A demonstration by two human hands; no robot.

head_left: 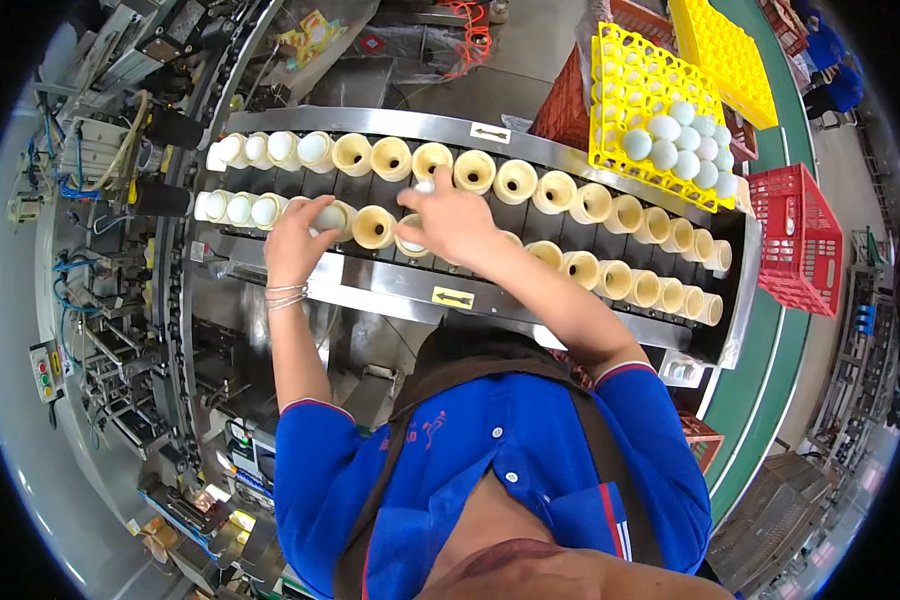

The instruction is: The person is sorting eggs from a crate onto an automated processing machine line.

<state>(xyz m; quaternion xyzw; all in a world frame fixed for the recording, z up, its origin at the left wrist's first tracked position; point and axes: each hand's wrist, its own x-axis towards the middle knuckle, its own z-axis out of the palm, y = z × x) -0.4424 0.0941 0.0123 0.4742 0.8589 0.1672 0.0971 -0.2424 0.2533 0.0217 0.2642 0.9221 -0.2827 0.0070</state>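
Egg (336,216) in the near row of cups (374,238) lies just right of the left hand (294,242), the nearer one, whose fingers stand apart; its long axis is unclear. Right hand (456,216) spans toward the far row, fingers spread beside a second egg (425,187); I cannot tell whether they grip it. Yellow tray (595,110) stands beyond, rightward.

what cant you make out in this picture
All in the head view:
- near-row cups: several are partly or wholly hidden by the right hand and its forearm
- egg by the right fingers: partly covered, so grip is unclear
- left hand: its own back hides the palm
- red crate: partly hidden by the yellow egg tray
- blue-clothed person: too small, blurred
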